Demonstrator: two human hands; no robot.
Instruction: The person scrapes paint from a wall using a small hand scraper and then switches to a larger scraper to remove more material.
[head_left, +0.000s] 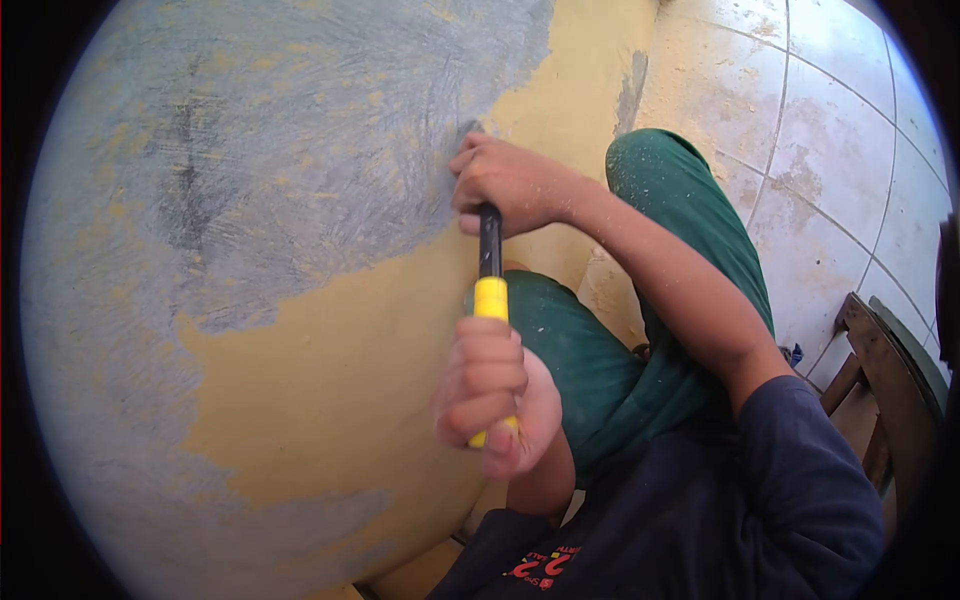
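A long-handled scraper (490,245), with a black shaft and a yellow grip, is held against the wall (330,350) in both my hands. My left hand (490,395), slightly blurred, is wrapped around the yellow grip at the lower end. Farther up, my right hand (510,185) closes around the black shaft near the scraper's head. Most of that head is hidden by the fingers; only a small dark edge shows at the wall. Yellow paint covers part of the wall, while a rough grey patch (330,150) with scratch marks and yellow specks spreads above and to the left.
My bent legs in green trousers (690,200) are close beside the wall, dusted with flakes. Pale floor tiles (830,130) with dust and yellowish debris extend at the right. A worn wooden piece of furniture (890,370) stands at the right edge, near my elbow.
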